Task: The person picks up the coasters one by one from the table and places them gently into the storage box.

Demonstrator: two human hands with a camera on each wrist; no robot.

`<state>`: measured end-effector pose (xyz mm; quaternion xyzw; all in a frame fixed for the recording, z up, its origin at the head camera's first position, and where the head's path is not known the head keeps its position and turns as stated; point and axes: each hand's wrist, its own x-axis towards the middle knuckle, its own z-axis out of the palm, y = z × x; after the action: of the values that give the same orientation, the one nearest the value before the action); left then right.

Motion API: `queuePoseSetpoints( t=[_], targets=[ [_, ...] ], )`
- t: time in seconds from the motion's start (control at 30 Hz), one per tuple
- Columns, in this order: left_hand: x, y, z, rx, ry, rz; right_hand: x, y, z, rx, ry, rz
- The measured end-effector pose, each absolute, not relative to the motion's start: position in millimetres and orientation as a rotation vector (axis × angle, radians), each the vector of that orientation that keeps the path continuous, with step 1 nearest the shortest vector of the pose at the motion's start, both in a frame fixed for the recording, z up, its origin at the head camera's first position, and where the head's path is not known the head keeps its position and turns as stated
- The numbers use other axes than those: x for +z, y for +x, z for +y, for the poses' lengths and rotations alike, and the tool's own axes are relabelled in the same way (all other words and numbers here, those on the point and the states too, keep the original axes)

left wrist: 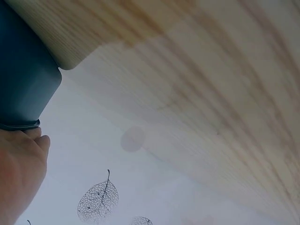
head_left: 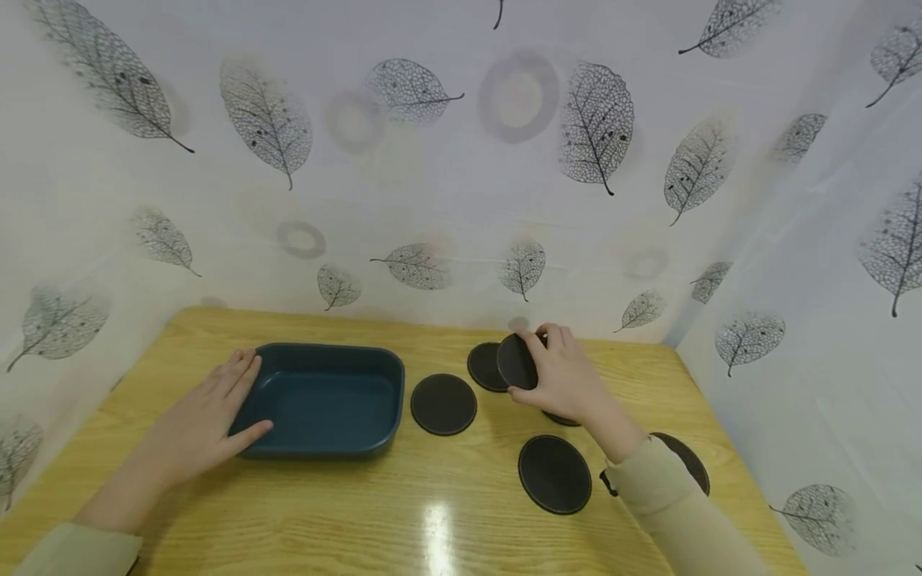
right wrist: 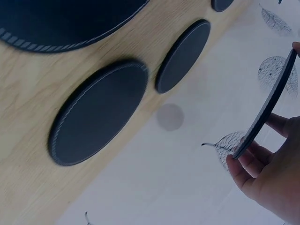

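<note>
A dark blue rectangular pan [head_left: 324, 408] sits at the left of the table in the head view. My left hand [head_left: 209, 416] rests on its left rim with fingers extended and the thumb at the front corner; the left wrist view shows the fingertips against the rim. My right hand [head_left: 565, 376] holds a round black coaster [head_left: 515, 364] by its edges, raised and tilted above the table. In the right wrist view this coaster [right wrist: 266, 112] appears edge-on between fingers and thumb. Beneath it, one coaster [head_left: 483, 366] is partly covered, and another [head_left: 562, 419] is mostly hidden by my hand.
One black coaster [head_left: 443, 404] lies just right of the pan. A second coaster [head_left: 555, 474] is nearer the front, and a third [head_left: 684, 460] at the right is partly behind my sleeve. A leaf-patterned curtain [head_left: 432, 200] hangs behind the wooden table [head_left: 346, 512].
</note>
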<state>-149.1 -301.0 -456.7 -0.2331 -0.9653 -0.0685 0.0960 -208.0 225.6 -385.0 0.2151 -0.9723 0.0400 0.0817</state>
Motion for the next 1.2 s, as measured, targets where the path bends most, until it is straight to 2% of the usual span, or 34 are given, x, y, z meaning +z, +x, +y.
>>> queuePoseSetpoints(
  t=[0.87,1.2],
  targets=[
    [-458.2,-150.7,-301.3,-0.209,-0.705,-2.851,-373.8,-208.1,104.4,0.261,0.98,-2.861],
    [-458.3,-148.8,-302.4,-0.218,-0.705,-2.84,-374.8,-209.0,62.8,0.102,1.053,-2.875]
  ],
)
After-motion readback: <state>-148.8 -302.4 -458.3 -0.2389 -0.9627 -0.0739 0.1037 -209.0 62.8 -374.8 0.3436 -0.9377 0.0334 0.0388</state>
